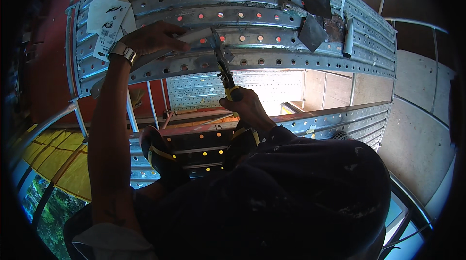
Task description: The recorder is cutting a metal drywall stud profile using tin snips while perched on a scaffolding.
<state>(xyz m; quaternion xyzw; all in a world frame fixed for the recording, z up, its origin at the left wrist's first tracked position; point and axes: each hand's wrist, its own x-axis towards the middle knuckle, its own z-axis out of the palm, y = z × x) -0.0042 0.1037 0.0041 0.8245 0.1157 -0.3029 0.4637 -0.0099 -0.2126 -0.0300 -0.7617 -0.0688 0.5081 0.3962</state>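
My left hand (153,39), with a metal-band watch on its wrist, grips a long grey metal strip (195,37) from above. The strip slants over the near edge of the upper scaffold deck (291,56), its lower end passing behind my left forearm. My right hand (250,107) is closed round the yellow and black handles of tin snips (224,68). Their dark jaws point up and meet the right end of the strip. Whether the blades are apart there, I cannot make out.
White packaging cards (114,27) lie at the deck's left. Dark square plates (313,33) and a short metal piece (348,38) lie at its right. A gap separates this deck from the lower plank (340,121) by my feet. Metal rails (417,105) border the right side; yellow sheeting (53,158) hangs lower left.
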